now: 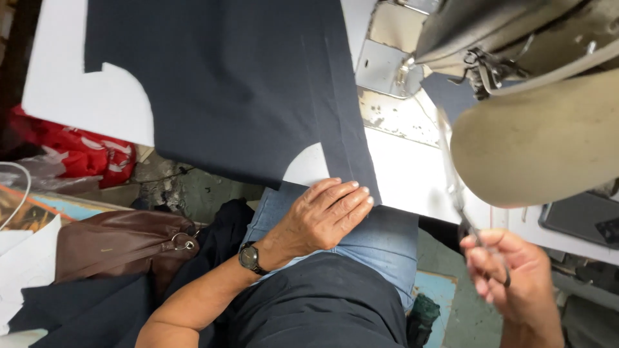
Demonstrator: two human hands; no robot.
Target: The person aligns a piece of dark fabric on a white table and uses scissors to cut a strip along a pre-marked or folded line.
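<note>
Resting flat, fingers together, the left hand [325,216] presses the dark cloth [238,90] at the worktop [412,174] edge. The right hand [509,277] grips scissors [461,193], blades up, just beside the sewing machine [516,77].

White sewing table [400,171]: dark navy cut fabric [232,90] spread flat, near edge under the left hand's fingertips [358,193]; sewing machine [516,38] beyond right-hand fingers [480,258].

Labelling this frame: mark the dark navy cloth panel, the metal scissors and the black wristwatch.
dark navy cloth panel [225,84], head view, flat middle.
metal scissors [454,187], head view, blade near the pivot.
black wristwatch [249,257], head view, dial on left wrist.
</note>
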